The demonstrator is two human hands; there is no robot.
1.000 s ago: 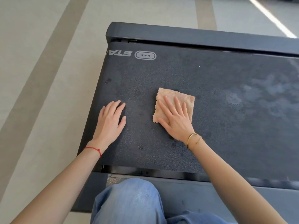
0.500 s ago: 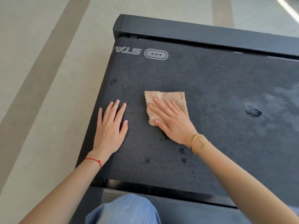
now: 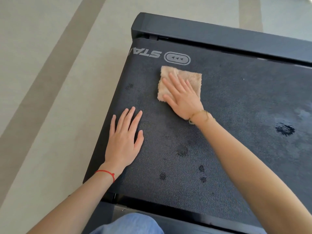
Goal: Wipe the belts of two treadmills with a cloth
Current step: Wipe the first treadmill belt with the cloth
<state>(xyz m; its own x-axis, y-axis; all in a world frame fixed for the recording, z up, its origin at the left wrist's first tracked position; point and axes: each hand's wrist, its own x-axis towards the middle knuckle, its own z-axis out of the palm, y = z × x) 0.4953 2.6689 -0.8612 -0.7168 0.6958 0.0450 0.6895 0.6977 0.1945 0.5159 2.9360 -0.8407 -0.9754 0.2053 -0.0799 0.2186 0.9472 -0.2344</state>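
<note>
A dark textured treadmill belt (image 3: 236, 102) fills the middle and right of the head view. A folded tan cloth (image 3: 168, 75) lies flat on it, just below the printed logo (image 3: 177, 59). My right hand (image 3: 183, 97) presses flat on the cloth with fingers spread, covering its lower half. My left hand (image 3: 124, 137) rests palm down on the bare belt near its left edge, holding nothing. Small dark wet spots (image 3: 181, 151) dot the belt between my arms, and a larger wet spot (image 3: 285, 129) sits at the right.
The black side rail (image 3: 219, 33) runs along the belt's far edge, and the near rail (image 3: 185, 213) along the bottom. Beige floor with darker stripes (image 3: 42, 98) lies to the left. My knee in blue jeans (image 3: 131, 223) shows at the bottom.
My right hand has pushed the cloth away from me, up toward the printed logo. My left hand has stayed flat on the belt. The camera has shifted, moving the treadmill right in view.
</note>
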